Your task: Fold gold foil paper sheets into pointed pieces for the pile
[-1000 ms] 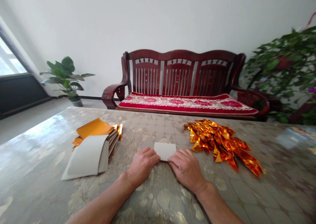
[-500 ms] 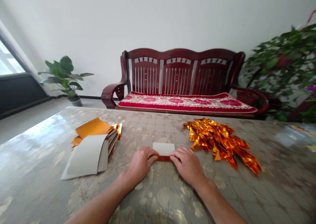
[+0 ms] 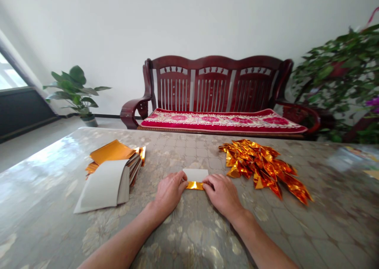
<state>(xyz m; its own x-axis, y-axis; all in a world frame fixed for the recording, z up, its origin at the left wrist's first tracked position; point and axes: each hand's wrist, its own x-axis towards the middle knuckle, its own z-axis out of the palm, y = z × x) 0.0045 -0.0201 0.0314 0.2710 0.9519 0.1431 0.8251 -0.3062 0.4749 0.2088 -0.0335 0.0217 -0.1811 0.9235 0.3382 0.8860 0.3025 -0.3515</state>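
Observation:
A small sheet of gold foil paper lies on the table in front of me, white side up, its near edge turned over so a shiny gold strip shows. My left hand pinches the left end of that fold between thumb and fingers. At the right end, my right hand grips the fold the same way. To the left is a fanned stack of foil paper sheets, some white side up, some gold. A heap of folded gold foil pieces lies to the right.
The table has a patterned, glossy cover. Near its right edge lies a clear plastic bag. Beyond the table stands a dark red wooden bench with a floral cushion, between potted plants.
The folded near edge has turned further over toward the far side, and its gold face now catches the light. Both hands keep their hold on the ends.

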